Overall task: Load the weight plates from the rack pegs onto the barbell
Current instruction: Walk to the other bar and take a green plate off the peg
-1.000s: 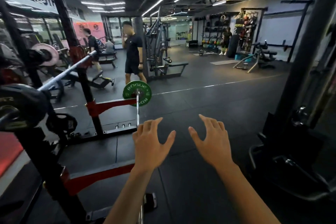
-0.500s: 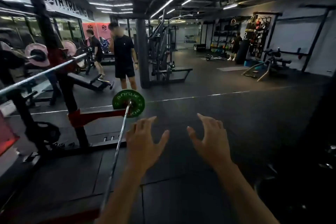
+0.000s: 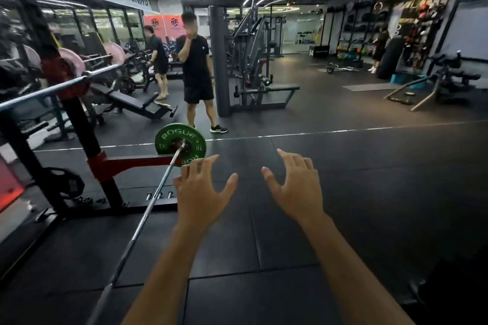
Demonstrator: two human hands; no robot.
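Hands spread above the gym floor beside a barbell with one green plate

Head view: both forearms reach forward over the dark rubber floor (image 3: 343, 192); the left hand (image 3: 202, 191) has its fingers spread and straight, thumb out to the side, and holds nothing; the right hand (image 3: 297, 183) is likewise spread with the fingers slightly bent, and it too holds nothing; the two hands are level with each other and apart. Just to the left of the left hand runs the barbell (image 3: 148, 212), a bare steel shaft slanting from the bottom edge up to its far end; the left fingertips overlap it in the picture, but contact cannot be told. On that far end sits a green weight plate (image 3: 171, 137) marked ROGUE, upright on the sleeve, near a red arm of the black rack (image 3: 87, 140). A small dark plate (image 3: 70, 186) hangs low on the rack at the left. Higher up, a second bar (image 3: 60, 87) lies across the rack; pale pink plates show behind it. Beyond the green plate stands a person in black shirt and shorts (image 3: 196, 68), one hand raised to the head; another person (image 3: 158, 55) bends by a bench further back.
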